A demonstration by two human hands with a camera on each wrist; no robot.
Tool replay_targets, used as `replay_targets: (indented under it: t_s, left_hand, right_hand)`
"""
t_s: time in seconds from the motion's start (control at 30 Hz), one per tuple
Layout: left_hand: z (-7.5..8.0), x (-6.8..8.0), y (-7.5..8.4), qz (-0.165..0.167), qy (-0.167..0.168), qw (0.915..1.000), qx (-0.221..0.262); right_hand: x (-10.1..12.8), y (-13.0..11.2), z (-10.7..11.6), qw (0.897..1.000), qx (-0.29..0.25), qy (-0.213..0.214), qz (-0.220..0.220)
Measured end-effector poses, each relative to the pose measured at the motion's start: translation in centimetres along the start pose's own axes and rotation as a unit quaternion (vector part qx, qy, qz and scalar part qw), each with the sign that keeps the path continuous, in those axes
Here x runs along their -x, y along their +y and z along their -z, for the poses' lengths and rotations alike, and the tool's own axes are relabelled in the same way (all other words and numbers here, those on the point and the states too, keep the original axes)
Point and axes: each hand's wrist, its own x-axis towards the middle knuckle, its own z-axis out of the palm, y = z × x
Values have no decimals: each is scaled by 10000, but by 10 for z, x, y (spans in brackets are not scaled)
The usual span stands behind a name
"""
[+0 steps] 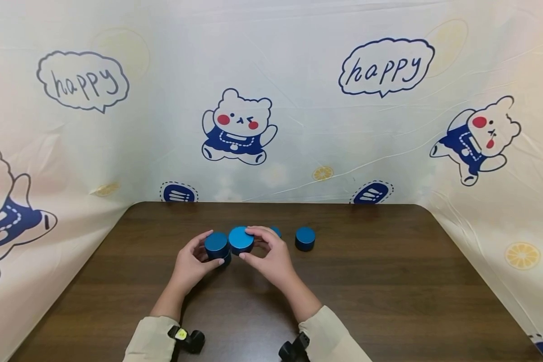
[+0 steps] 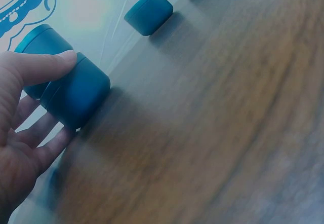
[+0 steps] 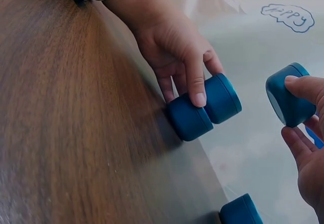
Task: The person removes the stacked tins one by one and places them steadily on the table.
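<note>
Apparently stacking: pinching offset two-cylinder blue stack (image 1: 216, 244) with left hand (image 1: 189, 265), raised blue cylinder (image 1: 241, 239) with right hand (image 1: 271, 255). Probably calling for squaring up first.

Both cream-sleeved forearms (image 1: 168, 296) angle inward; the bare left grip (image 1: 191, 262) and bare right grip (image 1: 271, 257) each pinch, thumb opposing fingers.
</note>
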Motion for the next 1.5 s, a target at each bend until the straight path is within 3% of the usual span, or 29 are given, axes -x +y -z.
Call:
replay_targets:
  t_s: [0.4,1.5]
  left_hand:
    - [1,0,1,-2,-13,10000,28]
    - [1,-2,-4,-15,-26,10000,62]
  right_hand:
    - [2,-1,9,9990,334,234,-188]
    - [10,6,34,9991,143,390,-38]
